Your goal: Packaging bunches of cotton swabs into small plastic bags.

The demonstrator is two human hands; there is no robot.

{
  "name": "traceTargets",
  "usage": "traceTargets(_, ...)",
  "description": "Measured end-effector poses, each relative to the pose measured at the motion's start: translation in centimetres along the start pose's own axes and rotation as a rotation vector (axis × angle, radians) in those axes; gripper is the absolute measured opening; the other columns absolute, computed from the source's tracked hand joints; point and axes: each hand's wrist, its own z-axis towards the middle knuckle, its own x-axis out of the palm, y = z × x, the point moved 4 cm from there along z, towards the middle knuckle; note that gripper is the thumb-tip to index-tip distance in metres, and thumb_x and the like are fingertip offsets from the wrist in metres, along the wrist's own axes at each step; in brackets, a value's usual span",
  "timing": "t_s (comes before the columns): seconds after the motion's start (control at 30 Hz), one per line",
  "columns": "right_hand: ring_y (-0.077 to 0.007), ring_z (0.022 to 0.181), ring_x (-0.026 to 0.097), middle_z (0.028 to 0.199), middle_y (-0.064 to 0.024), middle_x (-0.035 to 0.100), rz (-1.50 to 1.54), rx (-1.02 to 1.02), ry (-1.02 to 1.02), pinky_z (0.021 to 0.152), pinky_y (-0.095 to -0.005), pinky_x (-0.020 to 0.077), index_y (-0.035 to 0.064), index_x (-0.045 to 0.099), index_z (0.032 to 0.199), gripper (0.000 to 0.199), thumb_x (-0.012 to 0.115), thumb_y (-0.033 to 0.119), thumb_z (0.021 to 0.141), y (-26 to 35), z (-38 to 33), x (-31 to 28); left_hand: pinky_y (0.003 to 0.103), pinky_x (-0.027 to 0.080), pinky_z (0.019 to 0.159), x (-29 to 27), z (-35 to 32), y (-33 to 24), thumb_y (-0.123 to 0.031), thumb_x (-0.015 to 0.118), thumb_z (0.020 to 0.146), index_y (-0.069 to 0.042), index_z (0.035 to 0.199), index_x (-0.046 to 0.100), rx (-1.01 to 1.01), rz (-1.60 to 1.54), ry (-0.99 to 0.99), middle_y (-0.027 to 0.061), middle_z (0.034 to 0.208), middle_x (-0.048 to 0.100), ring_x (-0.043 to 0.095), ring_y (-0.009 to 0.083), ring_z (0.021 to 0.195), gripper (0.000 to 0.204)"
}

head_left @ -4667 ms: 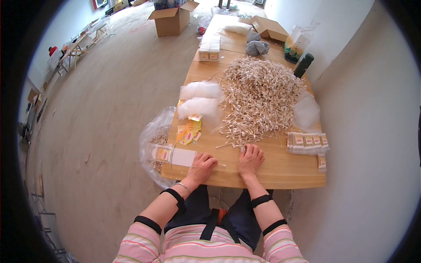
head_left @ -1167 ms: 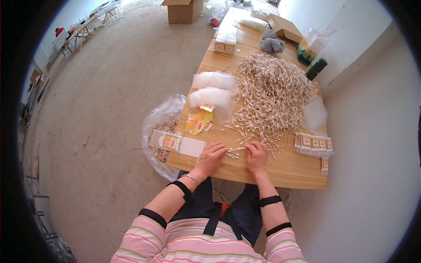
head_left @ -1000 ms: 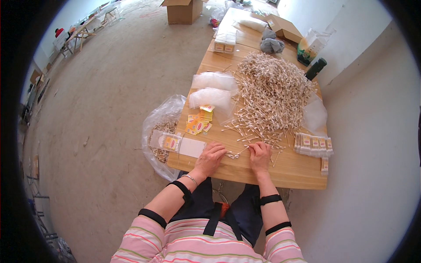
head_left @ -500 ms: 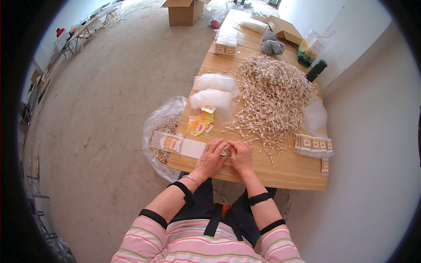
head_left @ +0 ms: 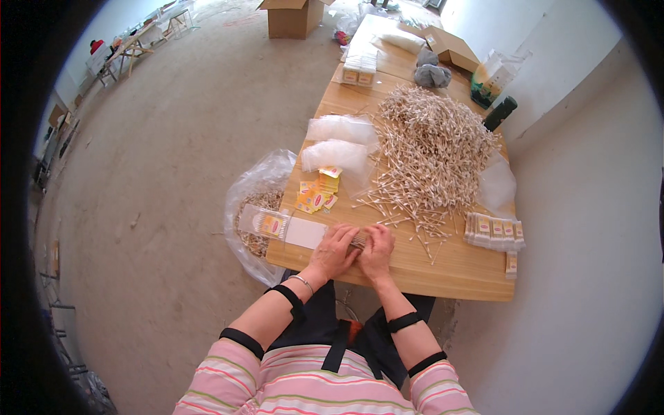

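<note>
Clamped between the person's left hand (head_left: 335,250) and right hand (head_left: 376,252), a small bundle of cotton swabs (head_left: 358,240) sits near the front of the table (head_left: 429,282), apparently squeezed for even alignment, with the loose pile (head_left: 436,152) just beyond for easy reach.

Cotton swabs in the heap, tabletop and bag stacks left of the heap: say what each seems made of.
Cotton swabs: probably wooden sticks with matte cotton tips, judging by tan shafts and white ends.
Tabletop: wood or wood-look laminate, smooth; grain lines show, but don't settle which.
Bag stacks: likely thin plastic film, whitish and translucent with slight shine.
</note>
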Motion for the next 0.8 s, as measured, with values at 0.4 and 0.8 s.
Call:
traceTargets(0.4, -0.0340, 0.127, 0.037, 0.134, -0.0197, 0.039, 0.489, 0.171, -0.098, 0.106, -0.0394, 0.0302, -0.0018, 0.049, 0.118, 0.032, 0.042, 0.002, 0.087, -0.7, 0.7, 1.5, 0.040, 0.041, 0.099, 0.2, -0.2, 0.4, -0.005, 0.063, 0.077, -0.002, 0.119, 0.052, 0.069, -0.168, -0.005, 0.0176, 0.120, 0.055, 0.050, 0.0342, 0.116, 0.043)
traceTargets(0.8, -0.0415, 0.138, 0.015, 0.146, -0.0281, 0.021, -0.481, -0.231, 0.458, 0.113, -0.0482, 0.0123, -0.0062, 0.025, 0.140, 0.081, 0.056, 0.044, 0.084, 3.8, -4.7, 0.4, 0.032, 0.048, 0.086, -0.7, -1.0, 2.1, -0.003, 0.049, 0.091, 0.000, 0.116, 0.056, -0.218, -0.442, -0.356, 0.0171, 0.107, 0.064, 0.062, 0.0265, 0.100, 0.027)
